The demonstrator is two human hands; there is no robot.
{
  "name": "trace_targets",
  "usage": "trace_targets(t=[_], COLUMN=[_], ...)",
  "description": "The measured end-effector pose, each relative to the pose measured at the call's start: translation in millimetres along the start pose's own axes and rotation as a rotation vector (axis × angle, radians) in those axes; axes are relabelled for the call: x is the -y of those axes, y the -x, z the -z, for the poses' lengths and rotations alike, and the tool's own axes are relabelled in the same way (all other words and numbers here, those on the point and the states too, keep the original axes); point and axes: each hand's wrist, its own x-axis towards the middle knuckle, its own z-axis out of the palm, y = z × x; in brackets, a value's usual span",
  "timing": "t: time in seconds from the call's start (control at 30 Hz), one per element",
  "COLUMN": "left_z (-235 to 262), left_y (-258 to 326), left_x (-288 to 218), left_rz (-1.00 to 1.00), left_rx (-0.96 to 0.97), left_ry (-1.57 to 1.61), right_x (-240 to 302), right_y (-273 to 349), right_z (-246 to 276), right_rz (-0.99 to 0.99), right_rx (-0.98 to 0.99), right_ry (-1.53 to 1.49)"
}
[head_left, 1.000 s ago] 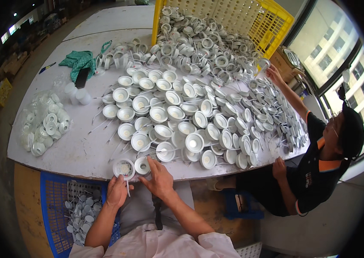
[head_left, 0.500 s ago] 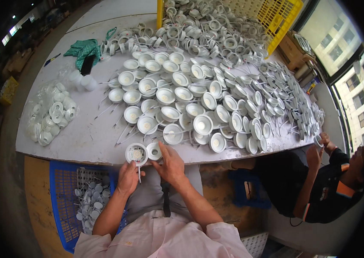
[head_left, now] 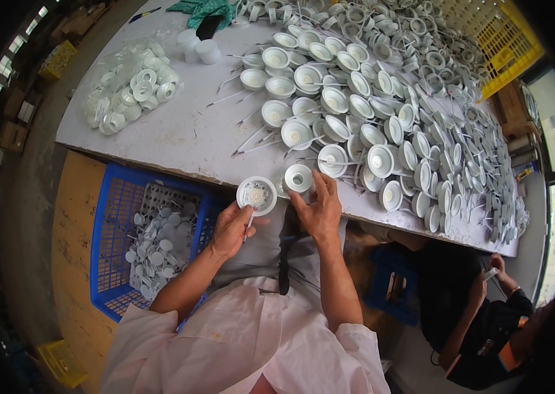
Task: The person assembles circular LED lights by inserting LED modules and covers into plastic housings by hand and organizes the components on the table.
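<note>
At the table's near edge my left hand (head_left: pixel 230 230) grips a round white downlight housing (head_left: pixel 256 196) by its lower rim. Its face is turned up, showing a yellowish LED board, and a short wire hangs below it. Just to the right, my right hand (head_left: pixel 320 209) has thumb and fingers around a white cup-shaped ring (head_left: pixel 298 178) with a hole in its middle. A narrow gap separates the two parts. Beyond my hands, many white downlights (head_left: pixel 333 161) with wires lie in rows.
A clear bag of white rings (head_left: pixel 134 88) lies on the table's left part, near white cups (head_left: pixel 208 52), a phone (head_left: pixel 209 27) and green cloth (head_left: pixel 206 8). A blue basket (head_left: pixel 98 246) holds white discs below. At right, a co-worker (head_left: pixel 481 308) handles a part. A yellow crate (head_left: pixel 513 52) stands behind.
The head view has shifted, so the table sits higher and further right in it. The housing and the ring, close together before, are now a little further apart. Both stay in my hands.
</note>
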Motion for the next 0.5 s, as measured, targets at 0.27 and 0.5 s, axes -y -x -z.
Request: trace_targets(t=[0.27, 0.5], left_z=[0.8, 5.6], left_y=[15.2, 15.6], left_x=[2.5, -1.3], left_rz=[-0.002, 0.02], left_rx=[0.015, -0.019], left_ry=[-0.03, -0.069], right_x=[6.9, 9.8], right_y=[9.7, 5.6], right_z=[-8.4, -13.4], right_rz=[-0.001, -0.014], right_rx=[-0.021, -0.013], right_ry=[0.032, -0.109])
